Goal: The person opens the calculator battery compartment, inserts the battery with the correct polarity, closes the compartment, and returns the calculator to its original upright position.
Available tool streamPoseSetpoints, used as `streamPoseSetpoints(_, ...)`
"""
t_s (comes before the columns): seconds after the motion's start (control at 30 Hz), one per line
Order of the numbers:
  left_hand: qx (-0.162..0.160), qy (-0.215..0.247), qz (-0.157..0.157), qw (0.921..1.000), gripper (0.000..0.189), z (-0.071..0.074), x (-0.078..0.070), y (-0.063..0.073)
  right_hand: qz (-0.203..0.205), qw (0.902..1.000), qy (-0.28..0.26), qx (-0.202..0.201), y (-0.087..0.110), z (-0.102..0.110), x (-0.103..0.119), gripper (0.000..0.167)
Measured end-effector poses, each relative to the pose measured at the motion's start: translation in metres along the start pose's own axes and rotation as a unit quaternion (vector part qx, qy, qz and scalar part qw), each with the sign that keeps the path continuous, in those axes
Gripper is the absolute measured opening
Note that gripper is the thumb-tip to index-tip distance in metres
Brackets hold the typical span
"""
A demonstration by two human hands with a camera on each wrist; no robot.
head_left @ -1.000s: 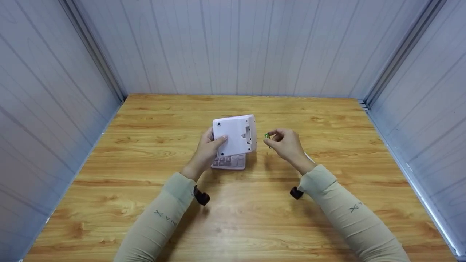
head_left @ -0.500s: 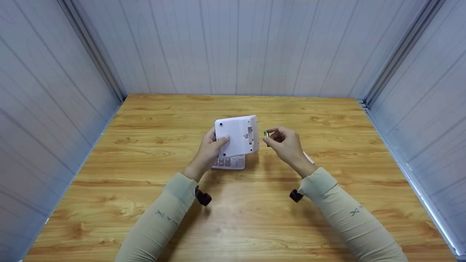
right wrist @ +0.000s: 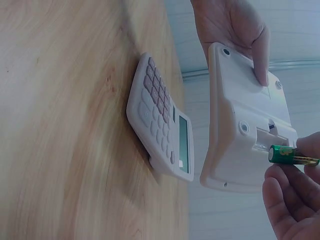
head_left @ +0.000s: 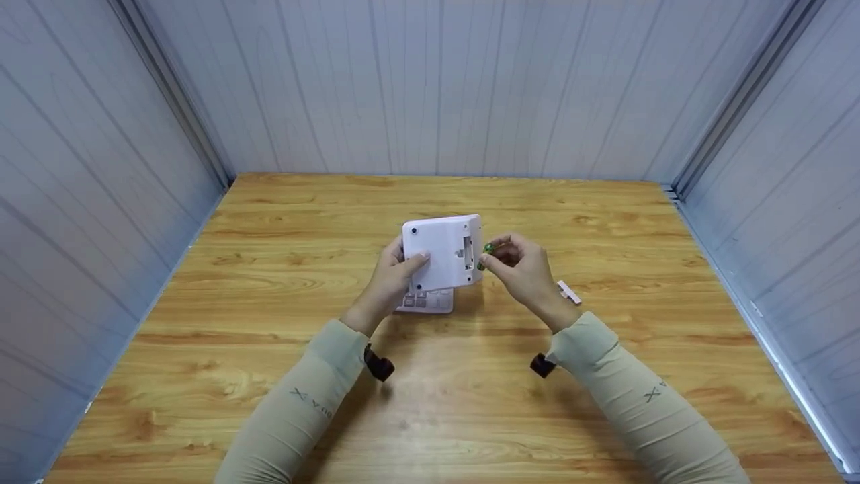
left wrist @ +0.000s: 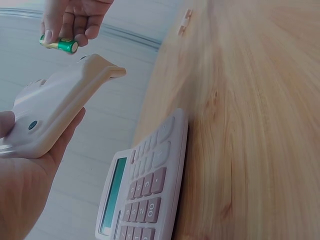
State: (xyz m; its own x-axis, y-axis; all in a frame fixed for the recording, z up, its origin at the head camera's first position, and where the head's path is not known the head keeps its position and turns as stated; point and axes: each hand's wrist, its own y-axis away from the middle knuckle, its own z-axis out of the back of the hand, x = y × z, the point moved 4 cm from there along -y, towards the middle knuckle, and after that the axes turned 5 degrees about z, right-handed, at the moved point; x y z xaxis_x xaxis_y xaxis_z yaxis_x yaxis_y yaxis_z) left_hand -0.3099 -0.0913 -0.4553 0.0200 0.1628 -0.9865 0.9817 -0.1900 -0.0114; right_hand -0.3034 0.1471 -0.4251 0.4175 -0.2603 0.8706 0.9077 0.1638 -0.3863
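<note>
My left hand (head_left: 386,282) grips a white calculator (head_left: 437,252), its thumb across the back, which faces up toward me. The battery compartment (right wrist: 265,138) in that back is uncovered. Between thumb and fingers of my right hand (head_left: 527,265) is a small green and gold battery (right wrist: 286,155), pinched just off the compartment; the right wrist view shows it close to the opening, and whether it touches the casing I cannot tell. Below the held calculator, a second calculator (left wrist: 150,175) with pinkish keys lies face up on the table, partly hidden in the head view.
A small white battery cover (head_left: 569,292) lies on the wooden table (head_left: 430,403) near my right wrist. Pale panel walls (head_left: 437,87) enclose the table at the back and both sides.
My left hand has shifted the calculator slightly to the right. My right hand has brought the battery a little left, closer to the compartment, and tilted it. The white cover now shows more fully.
</note>
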Motion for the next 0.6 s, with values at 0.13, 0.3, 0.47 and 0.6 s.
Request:
streamPoseSetpoints(0.13,0.01,-0.001,0.003,0.9999,0.046,-0.003,0.001,0.001,0.007,0.9999,-0.006,0.006,0.001,-0.002,0.002,0.014)
streamPoseSetpoints(0.3,0.016,0.007,0.005,0.9998,0.047,-0.006,0.003,0.001,0.011,0.9999,-0.002,0.002,0.002,-0.004,0.003,0.012)
streamPoseSetpoints(0.47,0.018,0.005,0.003,0.9998,0.047,-0.009,0.003,0.002,0.018,0.9998,0.006,-0.01,0.001,-0.003,0.004,0.011)
streamPoseSetpoints(0.6,0.021,0.001,-0.001,0.9998,0.047,-0.011,0.002,0.003,0.029,0.9993,0.014,-0.018,0.001,-0.002,0.004,0.012)
